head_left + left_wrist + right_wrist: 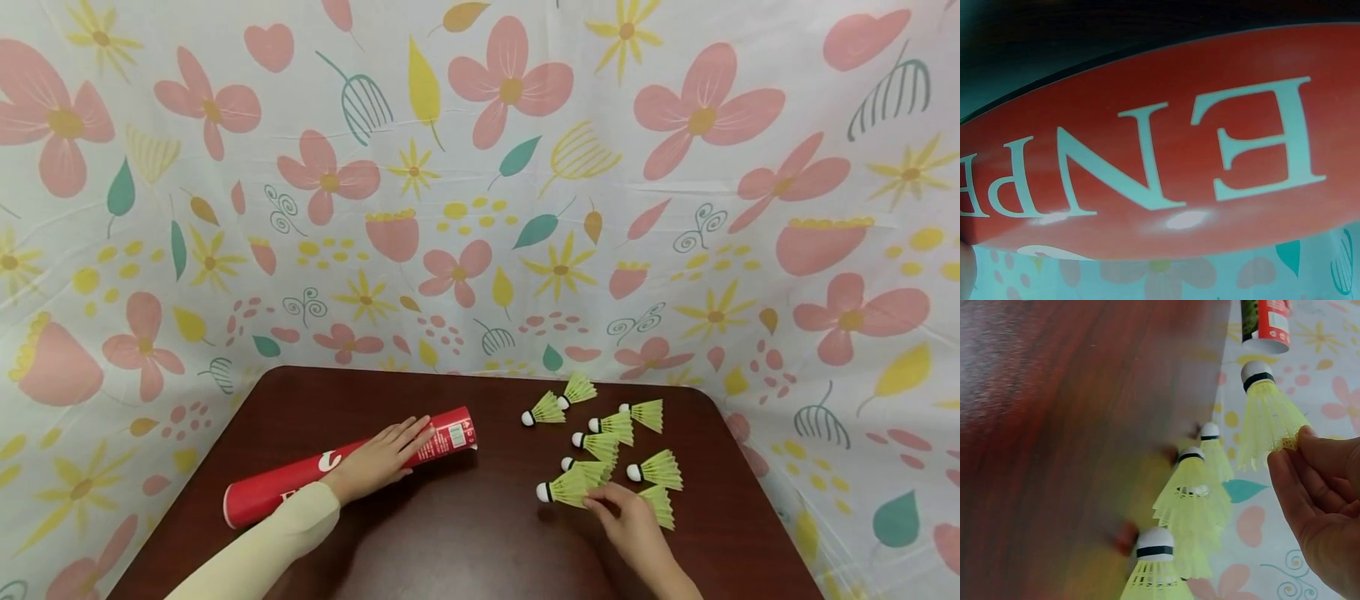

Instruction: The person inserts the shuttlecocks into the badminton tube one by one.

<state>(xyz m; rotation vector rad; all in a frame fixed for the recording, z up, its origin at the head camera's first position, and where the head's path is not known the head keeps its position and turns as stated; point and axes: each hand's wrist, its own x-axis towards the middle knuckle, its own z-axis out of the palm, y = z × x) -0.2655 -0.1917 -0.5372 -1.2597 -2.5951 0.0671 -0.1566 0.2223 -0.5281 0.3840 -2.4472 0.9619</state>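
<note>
Dark reddish-brown wooden worktop (465, 533) with rounded corners, set against a white cloth backdrop (480, 167) printed with pink flowers, yellow blossoms and teal leaves. A long red cardboard tube with white lettering (300, 479) lies on its side across the left half of the worktop, running from near the left edge toward the centre; its far end carries a white label. The left hand (378, 458), in a cream long sleeve (277, 537), rests on the tube with fingers extended and flat along its upper surface, gripping nothing. The left wrist view shows only the tube's red wall and white letters at close range.

On the right half of the worktop lies a loose cluster of yellow-green plastic shuttlecocks with white caps and black bands (611, 429), each on its side, some touching. The right hand (630, 521) pinches the skirt rim of the nearest shuttlecock (567, 489) between thumb and fingertips, its white cap pointing left. In the right wrist view this pinched shuttlecock (1269, 419) sits beside three others, with the tube's end beyond it.
</note>
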